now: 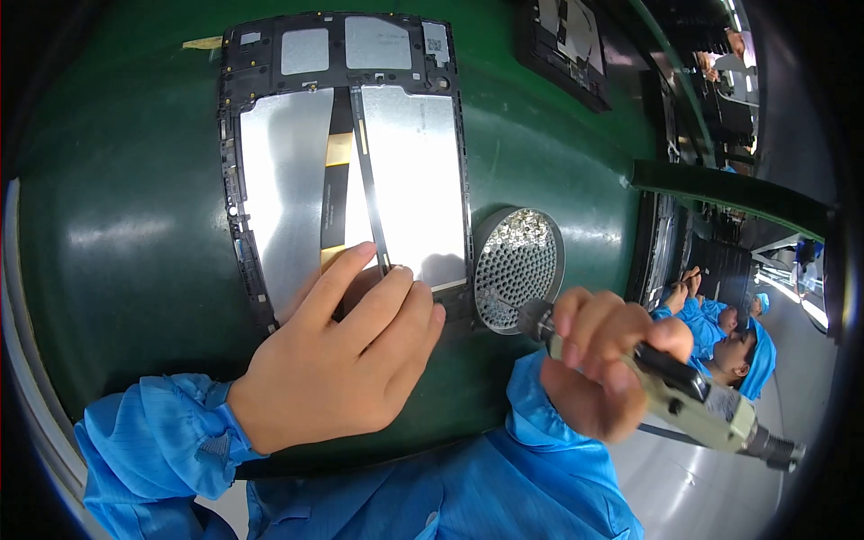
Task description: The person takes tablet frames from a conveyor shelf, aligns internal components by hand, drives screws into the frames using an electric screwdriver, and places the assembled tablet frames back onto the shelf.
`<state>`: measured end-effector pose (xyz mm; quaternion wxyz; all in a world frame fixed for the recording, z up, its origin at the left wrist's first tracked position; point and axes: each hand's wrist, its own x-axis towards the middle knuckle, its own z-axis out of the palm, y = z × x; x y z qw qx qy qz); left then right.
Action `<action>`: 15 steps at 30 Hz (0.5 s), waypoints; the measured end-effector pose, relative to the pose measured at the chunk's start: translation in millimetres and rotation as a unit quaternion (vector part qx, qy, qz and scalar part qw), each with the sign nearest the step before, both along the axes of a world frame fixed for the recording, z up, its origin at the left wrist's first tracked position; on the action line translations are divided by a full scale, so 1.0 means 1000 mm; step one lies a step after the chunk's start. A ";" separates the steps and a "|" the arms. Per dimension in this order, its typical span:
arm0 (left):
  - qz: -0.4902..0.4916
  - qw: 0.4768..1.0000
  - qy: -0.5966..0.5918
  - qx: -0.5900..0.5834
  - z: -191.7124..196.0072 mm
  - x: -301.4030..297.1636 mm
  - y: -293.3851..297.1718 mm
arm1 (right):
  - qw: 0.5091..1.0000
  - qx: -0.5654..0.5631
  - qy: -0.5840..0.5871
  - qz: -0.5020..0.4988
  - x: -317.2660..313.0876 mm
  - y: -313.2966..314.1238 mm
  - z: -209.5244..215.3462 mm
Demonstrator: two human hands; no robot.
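In front of me lies an opened tablet housing [409,180], a black frame with silver metal plates. A wide black-and-gold flex cable [335,198] runs down its middle, and a narrow dark strip [369,180] lies slantwise beside it. My left hand [337,369] rests on the lower part of the housing, fingers stretched out over the ends of the cable and strip. My right hand [607,355] is wrapped round a beige electric screwdriver [711,414]. Its dark nose points left, over the edge of a round screw tray [522,286] full of small holes. Screws are heaped at the tray's far side.
A green mat [135,261] covers the bench. Another dark device housing [571,49] lies at the far right, with a green rail [729,193] nearer. Beyond on the right, a co-worker in a blue cap [760,360] and other people sit along a line.
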<state>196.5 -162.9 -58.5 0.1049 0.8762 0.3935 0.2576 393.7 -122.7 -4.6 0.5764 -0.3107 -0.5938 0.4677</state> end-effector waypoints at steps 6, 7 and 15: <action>0.022 0.999 0.004 -0.026 0.002 -0.002 0.002 | 0.998 0.012 -0.027 0.059 -0.022 -0.018 0.008; 0.022 0.999 0.003 -0.029 0.003 -0.002 0.003 | 0.998 0.011 -0.027 0.060 -0.026 -0.020 0.006; 0.043 0.999 -0.019 -0.008 0.002 -0.001 0.002 | 0.996 0.007 -0.012 0.083 -0.036 -0.021 -0.001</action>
